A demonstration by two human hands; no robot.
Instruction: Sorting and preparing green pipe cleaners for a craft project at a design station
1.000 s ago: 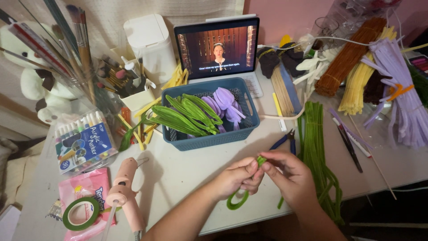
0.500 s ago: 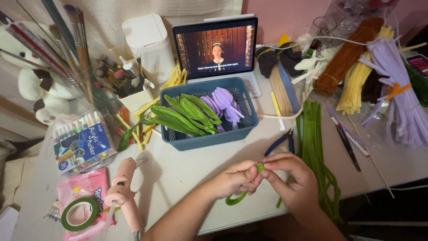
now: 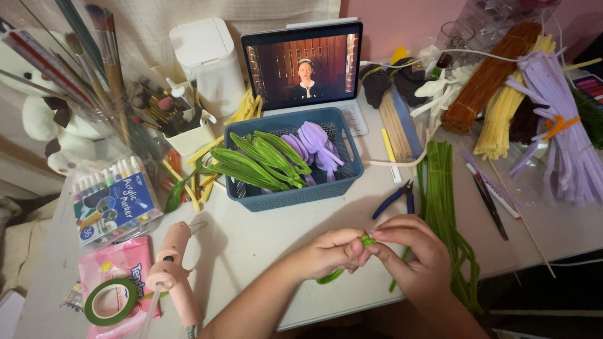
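Fingertips [image 3: 359, 251] of both hands pinch a green stem [image 3: 367, 240] below the basket [image 3: 352, 169]; tight, even twisting seems best.

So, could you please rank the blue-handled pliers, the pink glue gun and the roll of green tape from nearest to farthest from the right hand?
1. Blue-handled pliers: on the white table just beyond the right hand.
2. Pink glue gun: far off to the left, past the left hand.
3. Roll of green tape: farther left again, on a pink packet.

A blue basket [image 3: 295, 191], tablet [image 3: 303, 63], pink glue gun [image 3: 172, 270] and blue pliers [image 3: 396, 198] on the table [image 3: 251, 238].
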